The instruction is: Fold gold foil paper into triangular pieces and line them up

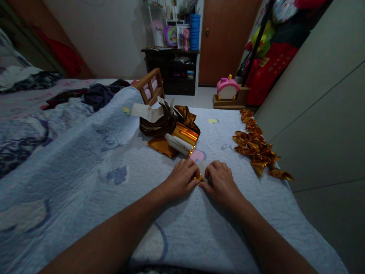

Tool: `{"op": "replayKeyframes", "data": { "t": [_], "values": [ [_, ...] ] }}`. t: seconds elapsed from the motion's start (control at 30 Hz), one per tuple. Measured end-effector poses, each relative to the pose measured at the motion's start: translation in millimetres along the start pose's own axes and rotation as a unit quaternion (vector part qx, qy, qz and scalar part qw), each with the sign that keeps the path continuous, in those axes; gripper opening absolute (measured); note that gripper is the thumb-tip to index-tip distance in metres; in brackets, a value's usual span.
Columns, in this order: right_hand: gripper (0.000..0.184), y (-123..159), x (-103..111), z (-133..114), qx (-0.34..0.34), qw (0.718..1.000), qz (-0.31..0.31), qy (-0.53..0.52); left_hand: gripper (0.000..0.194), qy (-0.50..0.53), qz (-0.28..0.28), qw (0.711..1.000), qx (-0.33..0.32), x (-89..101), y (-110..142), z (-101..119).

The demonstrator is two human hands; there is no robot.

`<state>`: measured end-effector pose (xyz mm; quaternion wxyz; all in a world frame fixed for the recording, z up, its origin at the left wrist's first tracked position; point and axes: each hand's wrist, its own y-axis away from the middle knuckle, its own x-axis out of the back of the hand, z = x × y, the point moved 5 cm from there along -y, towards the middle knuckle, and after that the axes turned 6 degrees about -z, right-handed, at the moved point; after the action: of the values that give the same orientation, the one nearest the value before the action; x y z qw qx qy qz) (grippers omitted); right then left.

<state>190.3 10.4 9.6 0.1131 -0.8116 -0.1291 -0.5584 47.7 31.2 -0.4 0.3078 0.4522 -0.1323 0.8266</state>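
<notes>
One left hand (pixel 184 176), one right hand (pixel 224 182), one gold sheet (pixel 200 178), one foil heap (pixel 159 126), at least six folded foil pieces (pixel 259 166), one door (pixel 224 45)

The fingers of the left hand (pixel 184 176) and right hand (pixel 222 179) cover most of the small gold-coloured sheet (pixel 200 178) between them, hiding its folds. Both forearms (pixel 119 225) run off the bottom edge, which also cuts off a dark strip (pixel 171 270). Small things (pixel 190 74) inside the dark cabinet (pixel 171 89) are too dim to tell.

Home bedroom — quilt (pixel 85 194), wooden door (pixel 228 42)
</notes>
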Motion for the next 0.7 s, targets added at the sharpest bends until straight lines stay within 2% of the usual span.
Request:
{"op": "replayKeyframes", "data": {
  "t": [0.17, 0.27, 0.5, 0.7],
  "values": [
    [0.026, -0.1, -6.8, 3.8, 0.011, 0.999, 0.031, -0.025, 0.004, 0.003, -0.006, 1.0, 0.008, 0.2, -0.7, 0.2],
    [0.033, -0.7, -10.5, 4.5, 0.016, 0.999, 0.028, -0.034, 0.004, 0.006, -0.011, 1.0, 0.009, 0.2, -1.1, -0.5],
    [0.037, -1.7, -12.2, -0.3, 0.014, 1.0, -0.006, -0.028, 0.005, 0.007, -0.021, 1.0, 0.004, -0.1, -1.0, -0.6],
    [0.049, -3.3, -15.5, -2.1, -0.001, 0.997, -0.077, -0.015, 0.003, -0.003, -0.028, 1.0, 0.003, -0.4, -1.1, -0.1]
  ]
}}
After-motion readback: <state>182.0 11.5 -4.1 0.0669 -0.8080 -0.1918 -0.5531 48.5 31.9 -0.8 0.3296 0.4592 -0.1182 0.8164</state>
